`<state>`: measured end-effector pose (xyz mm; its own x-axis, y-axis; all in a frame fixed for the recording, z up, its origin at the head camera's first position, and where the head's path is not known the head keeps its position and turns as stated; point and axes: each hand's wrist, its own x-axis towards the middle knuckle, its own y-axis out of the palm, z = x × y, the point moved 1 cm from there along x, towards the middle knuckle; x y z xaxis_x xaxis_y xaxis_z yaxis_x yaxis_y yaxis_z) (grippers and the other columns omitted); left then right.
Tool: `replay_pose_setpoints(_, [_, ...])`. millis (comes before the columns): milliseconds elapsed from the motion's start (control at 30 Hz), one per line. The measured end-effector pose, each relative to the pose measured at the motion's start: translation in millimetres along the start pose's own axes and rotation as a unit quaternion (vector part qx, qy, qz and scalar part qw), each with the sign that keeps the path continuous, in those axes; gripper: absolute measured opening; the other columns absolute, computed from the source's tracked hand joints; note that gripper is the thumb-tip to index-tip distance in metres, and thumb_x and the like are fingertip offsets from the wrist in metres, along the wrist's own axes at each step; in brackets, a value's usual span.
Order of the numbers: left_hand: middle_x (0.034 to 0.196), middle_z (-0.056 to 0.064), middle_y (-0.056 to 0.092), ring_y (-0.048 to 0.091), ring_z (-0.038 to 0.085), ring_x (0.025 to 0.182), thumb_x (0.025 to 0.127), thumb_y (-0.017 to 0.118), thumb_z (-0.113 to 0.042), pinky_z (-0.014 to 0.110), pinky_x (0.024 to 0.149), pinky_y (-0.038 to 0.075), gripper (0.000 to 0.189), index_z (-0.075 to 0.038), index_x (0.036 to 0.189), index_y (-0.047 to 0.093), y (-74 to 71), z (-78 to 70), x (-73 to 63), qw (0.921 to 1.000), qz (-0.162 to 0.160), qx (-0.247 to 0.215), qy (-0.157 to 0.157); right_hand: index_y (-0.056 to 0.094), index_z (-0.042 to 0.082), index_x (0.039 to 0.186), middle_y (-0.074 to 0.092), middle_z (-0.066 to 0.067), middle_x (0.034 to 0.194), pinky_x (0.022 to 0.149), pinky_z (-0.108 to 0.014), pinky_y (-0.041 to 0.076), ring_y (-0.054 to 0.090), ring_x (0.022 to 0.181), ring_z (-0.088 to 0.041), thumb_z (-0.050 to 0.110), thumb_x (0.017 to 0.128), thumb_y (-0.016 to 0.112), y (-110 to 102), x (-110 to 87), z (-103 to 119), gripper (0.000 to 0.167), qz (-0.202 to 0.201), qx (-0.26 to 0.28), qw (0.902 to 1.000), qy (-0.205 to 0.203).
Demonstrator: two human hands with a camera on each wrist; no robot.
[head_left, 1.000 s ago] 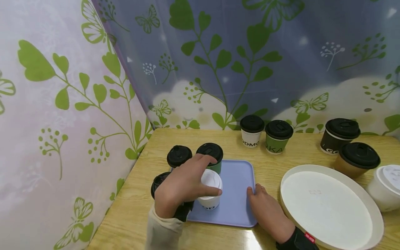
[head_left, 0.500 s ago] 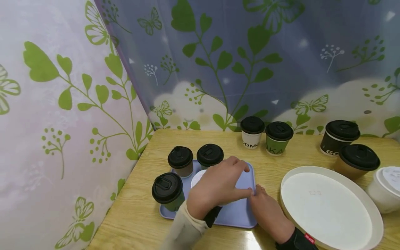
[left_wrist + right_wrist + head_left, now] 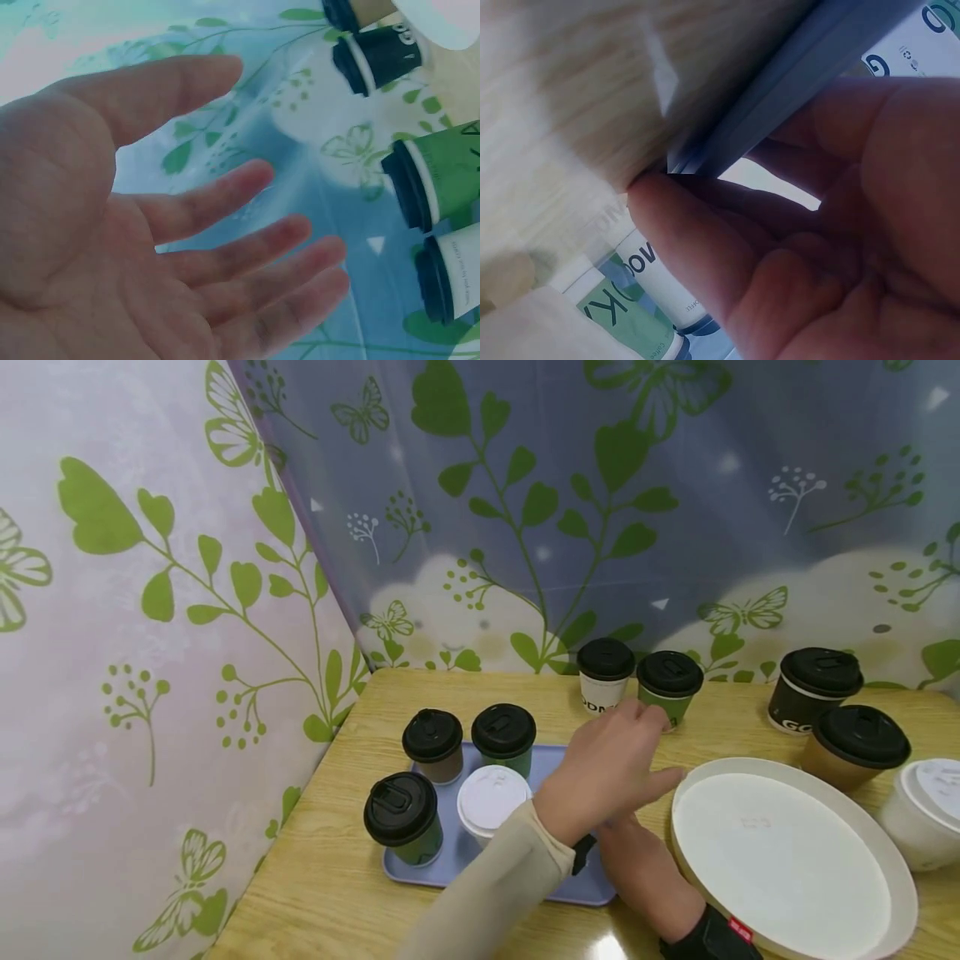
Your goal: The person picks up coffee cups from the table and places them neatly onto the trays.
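Left hand: fingers spread, holding nothing; tapered green cup at one o'clock
Tray: smooth, lilac, round-cornered, on grained wood table, eight o'clock from that hand
Right hand: pinches tray rim at three o'clock

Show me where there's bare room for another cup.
Bare: the round white tray, and tabletop between the rear green cup and black cup. Crowded: the blue tray's left half, with four cups; left hand and right hand obscure its right edge.
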<state>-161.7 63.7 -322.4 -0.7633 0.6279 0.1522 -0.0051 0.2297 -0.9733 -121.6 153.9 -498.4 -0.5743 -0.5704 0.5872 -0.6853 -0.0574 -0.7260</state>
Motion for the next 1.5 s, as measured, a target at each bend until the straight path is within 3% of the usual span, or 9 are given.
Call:
replay_pose_setpoints(67, [0.105,-0.003,0.059,0.056,0.007,0.085,0.096,0.071,-0.047,0.022,0.064,0.046,0.04,-0.018,0.123,0.065,3.4,-1.9,9.7,0.9999,-0.002,0.01,-0.005,0.067,-0.004,0.078,0.065,-0.019,0.107,0.078,-0.033,0.058,0.067,0.101,-0.031,-0.01,0.078,0.067,-3.5,0.3,0.0,0.007,0.042,0.024,0.9987,0.013])
replay_pose_setpoints(167, [0.104,-0.001,0.059,0.057,0.009,0.08,0.097,0.07,-0.049,0.024,0.061,0.045,0.041,-0.017,0.121,0.064,8.6,-3.4,23.8,0.9995,0.005,0.026,-0.019,0.07,-0.004,0.074,0.069,-0.023,0.104,0.076,-0.034,0.059,0.07,0.099,-0.033,-0.007,0.075,0.077,-7.2,2.9,-0.3,0.007,0.095,0.041,0.994,0.036])
replay_pose_setpoints(333, [0.112,0.003,0.06,0.061,0.014,0.086,0.098,0.067,-0.051,0.027,0.066,0.049,0.048,-0.015,0.128,0.061,12.4,-2.3,43.4,0.9974,0.034,0.037,-0.052,0.071,-0.009,0.079,0.069,-0.029,0.095,0.065,-0.035,0.059,0.071,0.091,-0.037,-0.008,0.076,0.075,-9.4,5.3,-0.3,0.005,0.091,0.062,0.9926,0.051])
replay_pose_setpoints(500, [0.126,0.005,0.058,0.063,0.019,0.104,0.1,0.062,-0.054,0.03,0.081,0.055,0.058,-0.015,0.143,0.055,1.0,7.1,61.6,0.9928,0.06,0.061,-0.084,0.07,-0.009,0.097,0.063,-0.031,0.095,0.053,-0.04,0.055,0.067,0.081,-0.038,-0.011,0.08,0.071,-10.4,8.4,1.2,0.017,0.087,0.122,0.984,0.097])
replay_pose_setpoints(767, [0.111,0.004,0.056,0.061,0.021,0.098,0.102,0.06,-0.05,0.035,0.083,0.054,0.048,-0.016,0.136,0.056,-18.8,29.7,92.4,0.9861,0.081,0.099,-0.106,0.07,-0.008,0.102,0.062,-0.03,0.093,0.051,-0.044,0.054,0.067,0.08,-0.038,-0.01,0.083,0.069,-11.3,14.1,1.1,0.019,0.119,0.124,0.9776,0.122])
replay_pose_setpoints(1067, [0.129,0.006,0.053,0.059,0.024,0.113,0.102,0.061,-0.044,0.037,0.091,0.052,0.059,-0.019,0.153,0.044,-6.8,48.6,118.5,0.9744,0.143,0.099,-0.142,0.071,-0.008,0.105,0.063,-0.033,0.096,0.053,-0.046,0.056,0.067,0.082,-0.041,-0.01,0.083,0.069,-10.4,14.2,3.1,0.023,0.141,0.132,0.9723,0.131])
replay_pose_setpoints(1267, [0.137,0.008,0.051,0.058,0.026,0.118,0.101,0.064,-0.037,0.038,0.093,0.052,0.064,-0.018,0.157,0.039,1.0,63.1,133.0,0.9707,0.154,0.087,-0.163,0.071,-0.009,0.107,0.062,-0.033,0.096,0.054,-0.047,0.056,0.066,0.081,-0.041,-0.01,0.083,0.069,-9.8,14.6,3.6,0.024,0.152,0.138,0.9683,0.142])
replay_pose_setpoints(1500, [0.144,0.01,0.047,0.055,0.027,0.123,0.1,0.067,-0.033,0.037,0.093,0.051,0.069,-0.018,0.159,0.035,2.8,74.0,140.5,0.9693,0.158,0.061,-0.179,0.072,-0.009,0.107,0.063,-0.036,0.1,0.058,-0.048,0.058,0.07,0.089,-0.044,-0.01,0.084,0.069,-10.9,15.6,2.5,0.024,0.156,0.139,0.968,0.14])
